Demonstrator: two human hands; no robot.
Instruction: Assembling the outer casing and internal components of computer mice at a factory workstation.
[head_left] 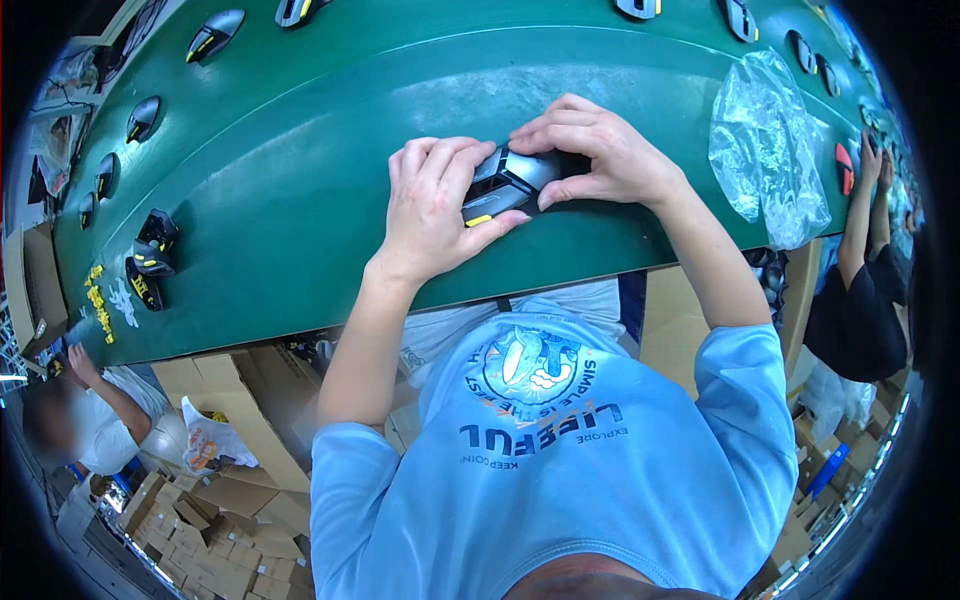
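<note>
Between my two hands is a grey and black computer mouse shell (528, 172) with a yellow strip on its near left edge. My left hand (435, 195) grips its left side, fingers bent over the far edge and thumb along the near side. On the right end, my right hand (600, 155) is closed with its thumb below and fingers on top. The shell is held at the green work surface (330, 200); my fingers cover parts of it.
Several similar shells (143, 118) lie along the far side. Dark parts (152, 250) and small yellow pieces (98, 300) sit at left. A clear plastic bag (765, 145) lies at right, near a red piece (845, 168). Other people work at both ends; cardboard boxes (240, 400) stand below.
</note>
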